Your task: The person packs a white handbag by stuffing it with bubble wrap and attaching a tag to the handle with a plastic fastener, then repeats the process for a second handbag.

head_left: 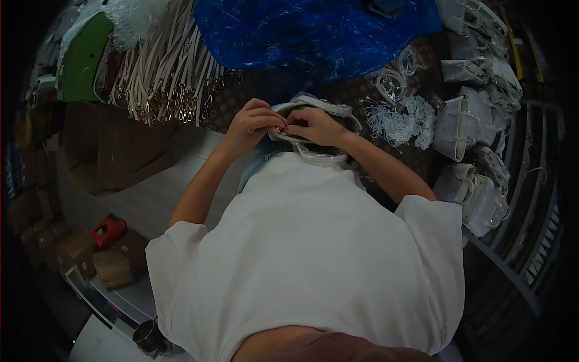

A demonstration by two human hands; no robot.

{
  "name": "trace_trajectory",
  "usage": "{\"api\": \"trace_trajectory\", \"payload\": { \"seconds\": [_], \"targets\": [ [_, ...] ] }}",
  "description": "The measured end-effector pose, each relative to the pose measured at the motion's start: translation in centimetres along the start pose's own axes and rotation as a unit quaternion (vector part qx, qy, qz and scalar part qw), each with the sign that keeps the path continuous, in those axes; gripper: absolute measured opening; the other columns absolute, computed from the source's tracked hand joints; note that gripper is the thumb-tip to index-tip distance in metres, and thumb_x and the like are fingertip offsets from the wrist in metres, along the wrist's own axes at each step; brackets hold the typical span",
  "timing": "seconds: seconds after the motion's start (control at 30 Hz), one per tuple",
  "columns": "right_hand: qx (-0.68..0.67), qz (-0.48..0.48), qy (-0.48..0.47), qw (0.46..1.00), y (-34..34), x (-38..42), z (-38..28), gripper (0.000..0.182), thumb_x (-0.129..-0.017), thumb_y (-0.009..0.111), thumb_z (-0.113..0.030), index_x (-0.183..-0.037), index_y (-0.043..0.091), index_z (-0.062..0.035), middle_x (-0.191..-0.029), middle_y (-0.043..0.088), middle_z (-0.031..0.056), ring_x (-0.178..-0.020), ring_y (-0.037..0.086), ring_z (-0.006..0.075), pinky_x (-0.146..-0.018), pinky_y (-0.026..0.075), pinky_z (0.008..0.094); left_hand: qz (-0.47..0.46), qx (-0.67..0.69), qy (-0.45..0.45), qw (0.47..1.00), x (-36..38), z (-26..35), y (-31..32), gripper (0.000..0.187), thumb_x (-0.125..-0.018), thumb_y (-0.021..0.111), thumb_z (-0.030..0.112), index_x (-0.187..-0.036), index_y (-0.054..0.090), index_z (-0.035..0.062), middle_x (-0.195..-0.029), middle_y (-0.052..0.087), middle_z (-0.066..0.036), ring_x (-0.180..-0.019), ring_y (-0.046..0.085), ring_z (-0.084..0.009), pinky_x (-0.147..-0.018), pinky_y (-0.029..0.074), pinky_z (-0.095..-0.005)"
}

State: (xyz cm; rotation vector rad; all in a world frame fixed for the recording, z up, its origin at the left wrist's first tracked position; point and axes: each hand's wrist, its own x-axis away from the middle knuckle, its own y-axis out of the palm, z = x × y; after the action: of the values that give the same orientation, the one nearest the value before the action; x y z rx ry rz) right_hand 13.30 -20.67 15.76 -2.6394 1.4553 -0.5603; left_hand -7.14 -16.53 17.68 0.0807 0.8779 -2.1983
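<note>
A white handbag with pale handles lies at the table's near edge, close against my body. Its top is open and faces up, showing a dark inside. My left hand is closed at the bag's left end, thumb and fingers pinched together. From the other side my right hand reaches across the opening, its fingertips pinched and meeting those of the left. A tiny gold-coloured glint shows between the fingertips; the small part there is mostly hidden. One handle hangs toward my shirt, with clear plastic around it.
Many pale straps with gold clasps hang at the back left. Blue plastic sheeting covers the back. White strings lie right of the bag, beside several finished white bags. A cardboard box stands at left.
</note>
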Motion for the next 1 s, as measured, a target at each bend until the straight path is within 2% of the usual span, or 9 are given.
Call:
{"api": "trace_trajectory", "payload": {
  "seconds": [0.1,0.2,0.37,0.5,0.7,0.77,0.9,0.97,1.0],
  "targets": [
    [0.008,0.027,0.067,0.997,0.6,-0.3,-0.1,0.028,-0.083,0.058,-0.027,-0.099,0.061,-0.0036,-0.087,0.063,0.0096,-0.078,0.058,0.0180,-0.071,0.045,0.0296,-0.008,0.003,0.028,1.000,-0.2,0.1,-0.7,0.017,-0.067,0.067,0.003,-0.083,0.067,0.0084,-0.076,0.061,-0.002,-0.081,0.053,-0.0190,-0.069,0.046,-0.0300],
    [-0.094,-0.019,0.176,0.980,1.5,-0.8,-0.4,0.027,-0.083,0.056,-0.025,-0.099,0.061,-0.0044,-0.090,0.063,0.0107,-0.081,0.059,0.0212,-0.074,0.045,0.0316,-0.138,-0.132,0.125,0.974,-0.5,0.2,-1.4,0.012,-0.070,0.065,0.006,-0.081,0.064,0.0072,-0.077,0.061,-0.003,-0.080,0.053,-0.0201,-0.071,0.045,-0.0309],
    [0.249,0.030,0.076,0.965,0.4,-0.2,-1.0,0.022,-0.078,0.060,-0.019,-0.092,0.062,-0.0031,-0.088,0.063,0.0136,-0.074,0.060,0.0279,-0.070,0.047,0.0353,-0.218,-0.092,0.053,0.970,0.5,0.4,-2.2,0.013,-0.070,0.064,0.005,-0.080,0.056,0.0027,-0.078,0.059,-0.006,-0.075,0.051,-0.0236,-0.068,0.043,-0.0331],
    [0.307,0.132,0.123,0.934,-1.4,0.7,0.6,0.020,-0.076,0.053,-0.012,-0.088,0.063,0.0010,-0.086,0.062,0.0188,-0.082,0.060,0.0328,-0.070,0.049,0.0379,-0.208,-0.041,-0.018,0.977,1.9,-0.1,-1.3,0.012,-0.071,0.063,0.006,-0.082,0.057,0.0028,-0.077,0.058,-0.007,-0.075,0.051,-0.0245,-0.068,0.043,-0.0337],
    [0.389,0.207,0.010,0.898,-2.2,1.8,-0.9,0.022,-0.069,0.054,-0.006,-0.087,0.059,0.0048,-0.086,0.059,0.0194,-0.083,0.058,0.0331,-0.069,0.048,0.0408,-0.164,-0.036,0.013,0.986,1.9,0.5,1.2,0.015,-0.072,0.064,0.007,-0.085,0.057,0.0037,-0.079,0.058,-0.007,-0.077,0.051,-0.0243,-0.068,0.043,-0.0332],
    [0.447,0.211,-0.060,0.867,-2.0,1.7,-0.7,0.022,-0.073,0.058,-0.011,-0.094,0.057,-0.0025,-0.092,0.059,0.0176,-0.088,0.056,0.0337,-0.073,0.047,0.0389,-0.150,-0.068,0.068,0.984,1.8,1.3,1.9,0.013,-0.074,0.062,0.011,-0.083,0.055,0.0055,-0.079,0.058,-0.006,-0.081,0.052,-0.0246,-0.072,0.043,-0.0327],
    [0.130,0.277,0.095,0.947,-0.4,1.6,-1.5,0.024,-0.073,0.052,-0.009,-0.094,0.057,0.0019,-0.096,0.059,0.0181,-0.093,0.055,0.0345,-0.083,0.042,0.0432,-0.142,-0.073,0.112,0.981,1.7,0.4,3.5,0.013,-0.075,0.061,0.012,-0.083,0.053,0.0062,-0.080,0.057,-0.006,-0.082,0.051,-0.0249,-0.073,0.043,-0.0326],
    [0.574,0.221,-0.128,0.778,0.0,1.2,0.9,0.025,-0.077,0.048,-0.014,-0.096,0.058,-0.0010,-0.100,0.059,0.0180,-0.097,0.054,0.0337,-0.089,0.035,0.0461,-0.153,-0.056,0.089,0.983,1.6,0.2,3.4,0.013,-0.073,0.062,0.010,-0.083,0.053,0.0067,-0.081,0.057,-0.006,-0.081,0.051,-0.0243,-0.076,0.042,-0.0329],
    [0.575,0.225,-0.124,0.777,-0.8,0.8,1.0,0.025,-0.077,0.048,-0.014,-0.096,0.058,-0.0010,-0.100,0.059,0.0180,-0.097,0.054,0.0337,-0.089,0.035,0.0461,-0.156,-0.055,0.094,0.982,1.4,0.3,3.4,0.013,-0.073,0.062,0.010,-0.083,0.053,0.0067,-0.081,0.057,-0.006,-0.081,0.051,-0.0243,-0.076,0.042,-0.0329]
  ]
}}
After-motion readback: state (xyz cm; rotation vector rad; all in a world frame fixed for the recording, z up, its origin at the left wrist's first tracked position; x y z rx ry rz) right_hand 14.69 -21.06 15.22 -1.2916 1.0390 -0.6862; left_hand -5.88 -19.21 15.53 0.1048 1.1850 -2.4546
